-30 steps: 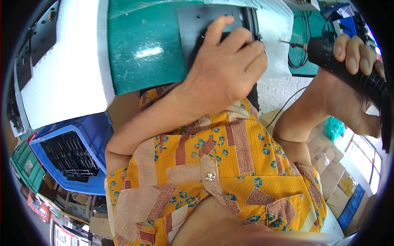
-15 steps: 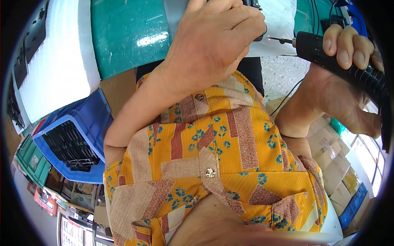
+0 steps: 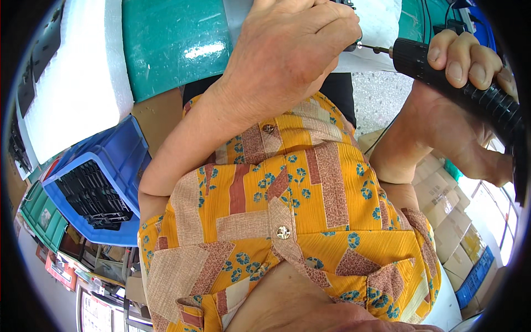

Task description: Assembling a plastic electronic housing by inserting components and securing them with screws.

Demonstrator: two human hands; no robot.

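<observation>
So your black part [image 3: 351, 47] is up at the top edge of the view, mostly hidden under your left hand [image 3: 296, 47], with just a bit of its right side poking out. The metal bit [image 3: 379, 50] of your black screwdriver [image 3: 421, 62] points at that side, its shiny tip right by it; can't tell if they're touching. Room there is tight: only the bit spans the gap between your left knuckles and the screwdriver's nose. Your left forearm crosses the near edge of the tabletop [image 3: 171, 50].

Screwdriver's a chunky cylinder, ribbed farther back. Tabletop's glossy green, with a soft white foam sheet [image 3: 88, 72] on the left.

Grip-wise, your right hand [image 3: 451, 122] is wrapped around the screwdriver, fingers curled over the top. Left fingers bend over the part, but the tips are out of sight, so no telling how tight that grip is.
</observation>
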